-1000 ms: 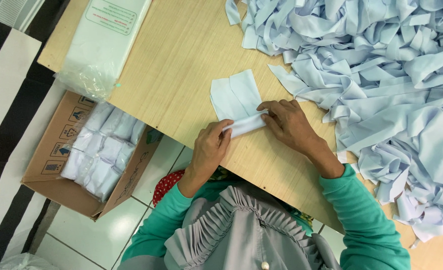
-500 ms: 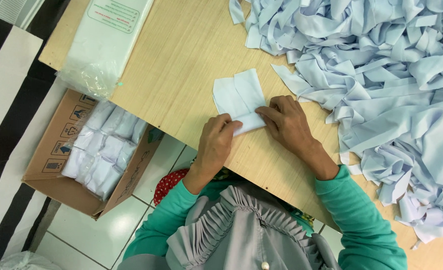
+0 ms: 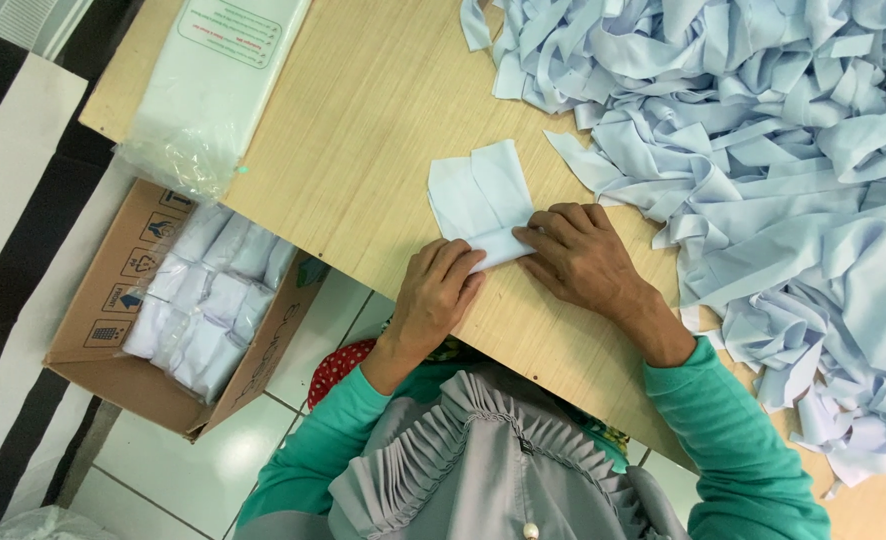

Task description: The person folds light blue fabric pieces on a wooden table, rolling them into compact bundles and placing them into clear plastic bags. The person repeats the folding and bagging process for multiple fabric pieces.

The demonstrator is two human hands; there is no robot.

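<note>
pale blue cloth piece (image 3: 478, 195) lies flat on the wooden tabletop (image 3: 363, 130), its near edge folded into a band. the left hand (image 3: 438, 295) and right hand (image 3: 583, 260) press closed grips on that fold. a clear plastic packet (image 3: 213, 85) with a green-printed label lies far left; a cardboard box (image 3: 178, 305) of wrapped bundles stands on the floor. the cloth heap (image 3: 763, 150) runs off frame.
</note>
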